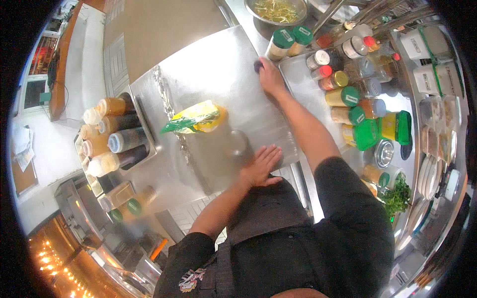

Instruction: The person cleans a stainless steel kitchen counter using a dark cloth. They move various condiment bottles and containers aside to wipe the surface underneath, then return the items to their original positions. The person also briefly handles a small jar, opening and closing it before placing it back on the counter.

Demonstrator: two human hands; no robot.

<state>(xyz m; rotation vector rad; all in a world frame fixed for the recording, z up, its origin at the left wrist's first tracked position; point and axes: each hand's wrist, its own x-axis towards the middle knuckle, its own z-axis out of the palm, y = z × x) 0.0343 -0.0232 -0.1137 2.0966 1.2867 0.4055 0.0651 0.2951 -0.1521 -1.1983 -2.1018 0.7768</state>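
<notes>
My left hand (262, 167) lies palm down near the front edge of a stainless steel work surface (201, 160), holding nothing, its fingers slightly apart. Farther out, at the surface's right edge, my right hand (270, 77) is closed around a small dark rounded object (258, 67), mostly hidden by the fingers; what it is cannot be told. A crumpled yellow and green plastic packet (197, 117) rests on the steel to the left of both hands. Two green-lidded spice jars (280, 44) stand just beyond my right hand.
Squeeze bottles (123, 139) fill a recessed steel bin on the left. On the right are spice jars (342, 96), green-lidded tubs (363, 135), a small metal bowl (384, 152) and leafy herbs (398, 195). A metal bowl of shredded food (275, 11) stands at the far side.
</notes>
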